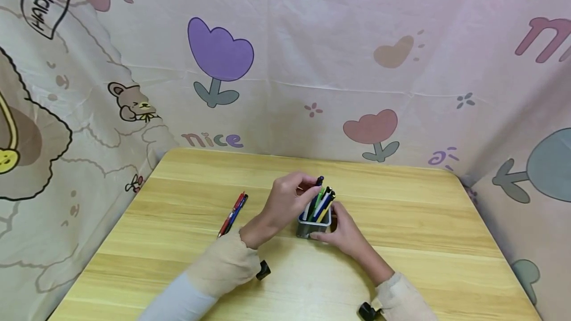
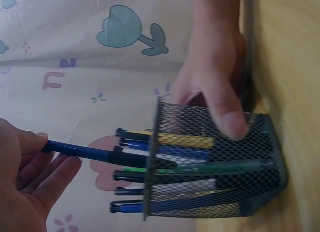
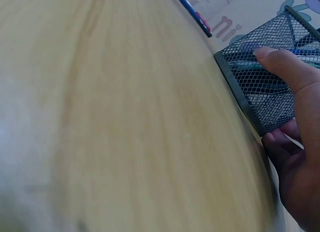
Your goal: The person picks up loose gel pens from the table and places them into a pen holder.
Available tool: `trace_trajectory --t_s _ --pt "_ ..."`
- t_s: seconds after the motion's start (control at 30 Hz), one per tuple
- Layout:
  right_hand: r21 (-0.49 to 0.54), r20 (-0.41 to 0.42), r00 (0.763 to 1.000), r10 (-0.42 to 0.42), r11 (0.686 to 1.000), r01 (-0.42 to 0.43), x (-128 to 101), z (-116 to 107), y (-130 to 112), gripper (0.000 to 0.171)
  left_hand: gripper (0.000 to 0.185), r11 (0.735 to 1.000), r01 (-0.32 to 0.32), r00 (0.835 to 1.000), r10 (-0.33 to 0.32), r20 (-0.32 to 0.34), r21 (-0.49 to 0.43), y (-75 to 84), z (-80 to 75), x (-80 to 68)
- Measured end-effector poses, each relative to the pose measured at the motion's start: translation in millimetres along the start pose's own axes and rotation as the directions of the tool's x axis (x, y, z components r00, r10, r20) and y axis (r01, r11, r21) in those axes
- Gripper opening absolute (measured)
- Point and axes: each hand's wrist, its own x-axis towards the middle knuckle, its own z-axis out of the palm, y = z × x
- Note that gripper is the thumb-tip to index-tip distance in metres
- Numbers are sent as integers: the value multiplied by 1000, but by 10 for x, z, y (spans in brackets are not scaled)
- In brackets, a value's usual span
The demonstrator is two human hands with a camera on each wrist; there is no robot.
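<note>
A dark mesh pen holder [image 1: 305, 230] stands upright on the table, filled with several pens [image 1: 324, 207]. My left hand [image 1: 287, 197] pinches the end of a blue pen [image 2: 82, 151] between thumb and fingers, above the rim. The pen's lower part is inside the holder, as the left wrist view shows. My right hand [image 1: 345, 234] grips the holder from the right side. In the right wrist view, its thumb lies on the mesh wall [image 3: 250, 71] and its other fingers are near the base, partly hidden.
A red pen [image 1: 232, 213] and a blue pen [image 1: 240, 209] lie side by side on the wooden table [image 1: 401, 202], left of the holder. A printed cloth [image 1: 303, 53] hangs behind the table and along its sides.
</note>
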Motion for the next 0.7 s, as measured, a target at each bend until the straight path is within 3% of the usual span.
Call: trace_trajectory --t_s 0.17,0.7 --pt "-3 -4 1000 -13 1000 13 0 5 -8 81 11 999 36 999 -36 35 17 -74 73 -62" --pt "-13 13 1000 -1 1000 1 1 2 2 80 11 981 53 989 -78 129 186 -219 264 -164"
